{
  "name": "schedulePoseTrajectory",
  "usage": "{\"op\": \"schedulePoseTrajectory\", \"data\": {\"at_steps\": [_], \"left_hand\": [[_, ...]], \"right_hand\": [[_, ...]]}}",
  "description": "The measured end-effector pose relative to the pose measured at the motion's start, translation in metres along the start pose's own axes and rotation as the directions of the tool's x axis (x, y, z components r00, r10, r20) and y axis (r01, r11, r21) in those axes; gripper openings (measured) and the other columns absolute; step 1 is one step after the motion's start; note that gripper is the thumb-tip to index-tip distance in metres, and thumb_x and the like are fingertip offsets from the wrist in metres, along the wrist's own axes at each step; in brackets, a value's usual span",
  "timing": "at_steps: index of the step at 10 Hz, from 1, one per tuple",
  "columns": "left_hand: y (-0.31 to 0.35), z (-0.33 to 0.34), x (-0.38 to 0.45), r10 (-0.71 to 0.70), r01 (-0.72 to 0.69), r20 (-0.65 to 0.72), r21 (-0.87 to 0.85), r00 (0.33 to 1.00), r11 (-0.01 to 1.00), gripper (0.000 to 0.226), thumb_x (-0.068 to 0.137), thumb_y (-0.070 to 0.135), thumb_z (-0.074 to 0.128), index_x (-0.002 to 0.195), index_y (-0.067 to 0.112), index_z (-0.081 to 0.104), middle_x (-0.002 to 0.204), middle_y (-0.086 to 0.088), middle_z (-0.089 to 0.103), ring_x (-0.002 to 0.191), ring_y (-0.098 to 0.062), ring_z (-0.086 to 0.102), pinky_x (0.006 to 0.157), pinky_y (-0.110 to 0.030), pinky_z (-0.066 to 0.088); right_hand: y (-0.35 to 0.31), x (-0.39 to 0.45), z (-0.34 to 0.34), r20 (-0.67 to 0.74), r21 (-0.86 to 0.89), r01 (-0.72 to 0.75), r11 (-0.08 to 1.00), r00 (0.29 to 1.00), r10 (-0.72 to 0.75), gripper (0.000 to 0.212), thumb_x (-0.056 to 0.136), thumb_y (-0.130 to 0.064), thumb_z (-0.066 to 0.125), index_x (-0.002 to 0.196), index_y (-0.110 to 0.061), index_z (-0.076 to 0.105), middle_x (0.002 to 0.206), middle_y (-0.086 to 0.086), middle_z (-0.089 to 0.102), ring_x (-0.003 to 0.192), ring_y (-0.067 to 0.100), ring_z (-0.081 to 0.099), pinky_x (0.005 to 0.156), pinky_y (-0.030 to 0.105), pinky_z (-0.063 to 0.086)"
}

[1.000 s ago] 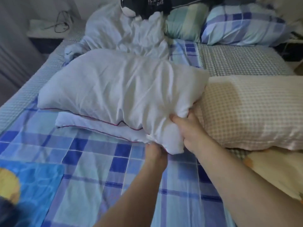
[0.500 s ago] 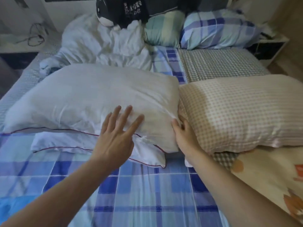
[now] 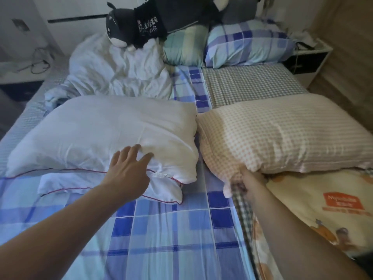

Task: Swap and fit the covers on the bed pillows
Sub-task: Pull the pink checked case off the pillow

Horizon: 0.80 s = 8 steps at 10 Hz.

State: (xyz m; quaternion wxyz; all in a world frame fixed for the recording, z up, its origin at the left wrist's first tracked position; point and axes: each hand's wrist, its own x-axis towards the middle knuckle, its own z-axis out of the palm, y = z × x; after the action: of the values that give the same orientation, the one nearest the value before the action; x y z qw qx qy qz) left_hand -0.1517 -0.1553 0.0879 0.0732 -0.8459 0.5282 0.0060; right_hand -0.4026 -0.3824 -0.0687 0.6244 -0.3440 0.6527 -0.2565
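Here, a bed spread with a blue plaid sheet fills the frame. At the upper left lies a crumpled white duvet, and a black-and-white plush toy rests across its top edge. To the right of that, a green striped pillow and a blue plaid pillow lean at the head of the bed, with a small-check grey sheet below them. A white bedside cabinet stands at the upper right. A cream printed blanket with an orange label covers the lower right.

At centre left sits the plump white pillow with red piping, on top of a flat white cover edged in red. Just beside it, at centre right, lies the pink gingham pillow; their near corners almost touch.

The left hand is spread, fingers straight, with the fingertips resting on the white pillow's near edge. The right hand has its fingers curled, gripping the near left corner of the pink gingham pillow.
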Motion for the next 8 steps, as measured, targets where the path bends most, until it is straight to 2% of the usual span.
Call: {"op": "schedulePoseTrajectory", "data": {"at_steps": [1,2,3,4,5,6,7,8], "left_hand": [[0.028,-0.047,-0.022,0.072,-0.072,0.152,-0.005,0.986,0.997,0.063,0.095,0.037,0.05,0.154,0.036,0.027,0.164,-0.007,0.014,0.151,-0.028,0.014,0.122,-0.041,0.012],[0.068,-0.093,-0.064,0.211,-0.189,0.079,-0.225,0.974,0.956,0.059,0.093,0.039,0.047,0.15,0.031,0.038,0.159,-0.006,0.03,0.146,-0.029,0.029,0.117,-0.041,0.027],[0.123,-0.13,-0.12,0.31,-0.287,0.002,-0.374,0.951,0.882,0.065,0.094,0.042,0.057,0.153,0.03,0.03,0.157,-0.004,0.028,0.144,-0.03,0.032,0.114,-0.042,0.035],[0.182,-0.159,-0.171,0.323,-0.235,0.073,-0.538,0.944,0.809,0.108,0.087,0.067,0.059,0.149,0.047,-0.028,0.166,0.004,-0.015,0.154,-0.023,-0.004,0.122,-0.047,0.018],[0.2,-0.193,-0.208,0.179,-0.24,-0.159,-0.658,0.971,0.714,0.11,0.082,0.077,0.055,0.153,0.042,-0.021,0.167,-0.004,-0.006,0.155,-0.025,-0.003,0.124,-0.048,0.012],[0.159,-0.242,-0.245,0.006,-0.386,-0.483,-0.692,0.875,0.61,0.046,0.086,0.055,0.057,0.12,0.03,0.039,0.115,-0.004,0.053,0.113,-0.024,0.051,0.087,-0.033,0.039],[0.095,-0.276,-0.282,-0.018,-0.323,-0.515,-0.565,0.857,0.759,0.036,0.09,0.033,0.061,0.088,0.039,0.025,0.073,0.011,0.036,0.071,-0.03,0.053,0.06,-0.033,0.026],[0.037,-0.251,-0.303,-0.116,-0.115,-0.289,-0.672,0.95,0.732,0.034,0.093,0.029,0.063,0.087,0.034,0.031,0.07,0.007,0.047,0.08,-0.038,0.061,0.061,-0.035,0.027]], "right_hand": [[-0.042,-0.029,-0.048,-0.125,-0.16,0.17,0.972,0.974,-0.19,0.071,0.082,-0.072,0.062,0.131,-0.02,0.056,0.123,0.015,0.064,0.097,0.032,0.067,0.069,0.043,0.061],[-0.108,-0.094,-0.106,-0.155,-0.109,0.226,0.968,0.958,-0.241,0.039,0.097,-0.037,0.062,0.126,-0.012,0.054,0.117,0.007,0.061,0.089,0.023,0.063,0.089,0.041,0.054],[-0.143,-0.173,-0.199,-0.225,-0.182,0.338,0.923,0.9,-0.374,0.037,0.096,-0.051,0.059,0.116,-0.019,0.061,0.1,-0.003,0.065,0.081,0.016,0.064,0.077,0.028,0.052],[-0.16,-0.265,-0.227,-0.163,-0.28,0.456,0.845,0.845,-0.51,0.042,0.096,-0.05,0.059,0.104,-0.01,0.068,0.092,0.0,0.069,0.087,0.016,0.065,0.079,0.018,0.048],[-0.191,-0.372,-0.223,-0.063,-0.415,0.686,0.598,0.635,-0.77,0.051,0.095,-0.044,0.062,0.078,0.004,0.059,0.07,0.014,0.06,0.067,0.023,0.056,0.069,0.037,0.049],[-0.216,-0.44,-0.205,0.047,-0.425,0.811,0.403,0.464,-0.885,0.068,0.086,-0.062,0.052,0.084,0.005,0.064,0.077,0.022,0.066,0.075,0.04,0.062,0.067,0.051,0.052],[-0.222,-0.481,-0.163,0.107,-0.359,0.871,0.335,0.395,-0.912,0.057,0.073,-0.057,0.046,0.072,-0.003,0.064,0.068,0.011,0.065,0.069,0.032,0.062,0.062,0.05,0.049],[-0.198,-0.481,-0.072,0.269,-0.503,0.817,0.281,0.457,-0.848,0.053,0.07,-0.06,0.037,0.066,-0.013,0.063,0.068,0.009,0.061,0.075,0.036,0.062,0.06,0.035,0.031]]}}
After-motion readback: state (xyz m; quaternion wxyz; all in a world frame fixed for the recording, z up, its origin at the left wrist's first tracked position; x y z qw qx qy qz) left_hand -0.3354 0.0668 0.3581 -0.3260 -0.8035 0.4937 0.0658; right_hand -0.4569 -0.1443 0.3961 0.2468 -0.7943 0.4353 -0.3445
